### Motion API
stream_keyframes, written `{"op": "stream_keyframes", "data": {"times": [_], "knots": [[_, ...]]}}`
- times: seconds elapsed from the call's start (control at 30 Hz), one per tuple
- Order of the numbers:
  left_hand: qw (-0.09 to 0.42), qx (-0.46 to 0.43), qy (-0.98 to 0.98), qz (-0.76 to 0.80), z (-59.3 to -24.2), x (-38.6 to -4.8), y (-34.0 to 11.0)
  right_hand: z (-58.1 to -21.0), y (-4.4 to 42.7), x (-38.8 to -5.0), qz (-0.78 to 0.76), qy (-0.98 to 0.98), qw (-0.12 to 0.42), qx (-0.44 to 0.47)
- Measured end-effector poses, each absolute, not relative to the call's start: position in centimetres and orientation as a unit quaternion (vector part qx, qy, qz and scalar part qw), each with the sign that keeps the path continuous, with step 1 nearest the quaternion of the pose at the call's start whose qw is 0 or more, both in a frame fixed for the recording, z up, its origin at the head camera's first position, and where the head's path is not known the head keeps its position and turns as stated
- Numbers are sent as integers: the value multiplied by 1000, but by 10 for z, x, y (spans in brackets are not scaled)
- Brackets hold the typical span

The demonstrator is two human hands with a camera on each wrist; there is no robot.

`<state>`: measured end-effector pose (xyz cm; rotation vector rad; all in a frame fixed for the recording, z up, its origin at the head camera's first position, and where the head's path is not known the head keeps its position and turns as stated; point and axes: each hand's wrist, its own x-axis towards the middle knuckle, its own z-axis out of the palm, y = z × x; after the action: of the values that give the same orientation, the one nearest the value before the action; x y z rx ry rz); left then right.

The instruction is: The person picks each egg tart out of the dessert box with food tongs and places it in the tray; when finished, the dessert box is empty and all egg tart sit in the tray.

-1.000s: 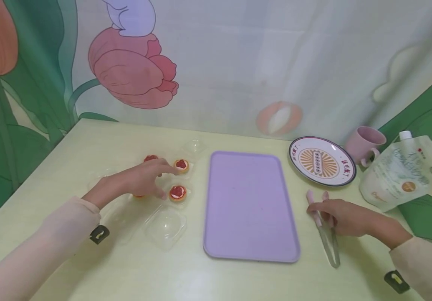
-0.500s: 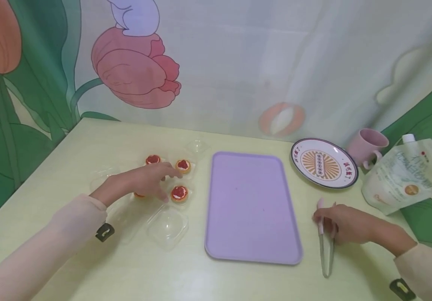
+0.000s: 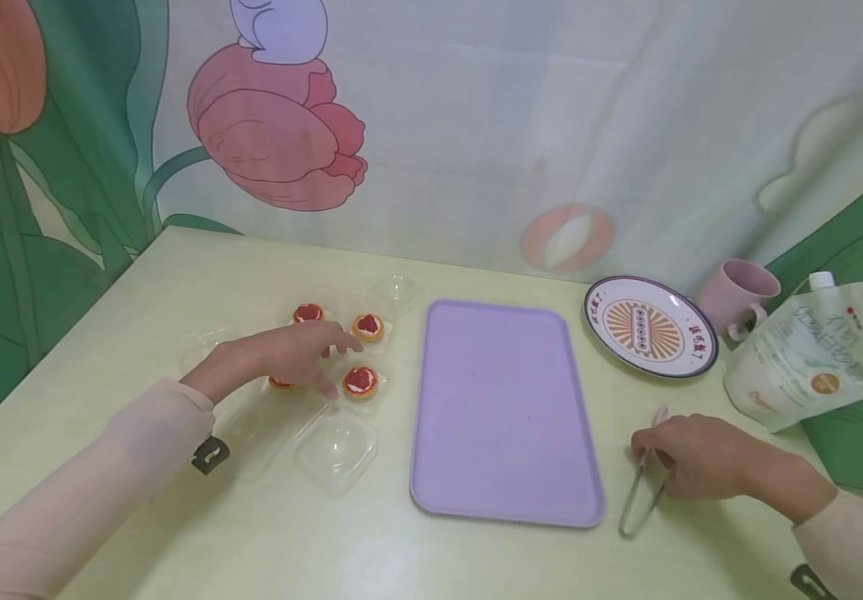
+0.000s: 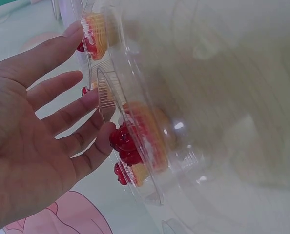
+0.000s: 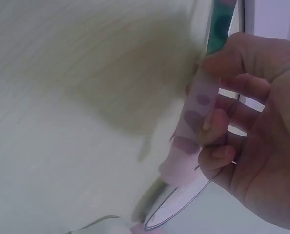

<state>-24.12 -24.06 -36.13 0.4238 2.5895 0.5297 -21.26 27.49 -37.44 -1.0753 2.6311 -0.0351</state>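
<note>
My left hand point(image 3: 292, 354) rests at a clear plastic container point(image 3: 335, 454) on the left, fingers loosely bent and spread along its edge. Small tarts with red topping, one a front tart point(image 3: 360, 382) and one a back tart point(image 3: 368, 327), sit in its cups; another tart point(image 3: 281, 382) is partly hidden by the hand. In the left wrist view, fingertips meet the plastic rim beside a red-topped tart point(image 4: 130, 141). On the right, my right hand point(image 3: 704, 458) grips a pair of tongs point(image 3: 629, 517) by the pink-tipped arms, its bent metal end facing me. The right wrist view shows a spotted pink arm between thumb and fingers.
A purple tray point(image 3: 506, 417) lies between the hands. Behind the right hand are a printed plate point(image 3: 649, 327), a pink mug point(image 3: 735, 292) and a white spouted pouch point(image 3: 799, 354). A patterned curtain point(image 3: 439, 150) hangs along the back edge.
My right hand has shifted right and slightly toward me, and the tongs have turned so their bent end swings left. The left hand stays at the container.
</note>
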Motion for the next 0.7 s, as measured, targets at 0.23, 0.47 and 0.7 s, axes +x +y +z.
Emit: {"op": "stream_keyframes", "data": {"times": [0.23, 0.47, 0.7], "knots": [[233, 157, 940, 194, -361, -241, -241, -374, 268, -210, 40, 906, 168, -386], [234, 159, 939, 196, -358, -241, -240, -376, 273, -206, 69, 907, 117, -398], [248, 146, 938, 196, -359, -243, -237, -372, 290, -211, 91, 926, 126, -345]]}}
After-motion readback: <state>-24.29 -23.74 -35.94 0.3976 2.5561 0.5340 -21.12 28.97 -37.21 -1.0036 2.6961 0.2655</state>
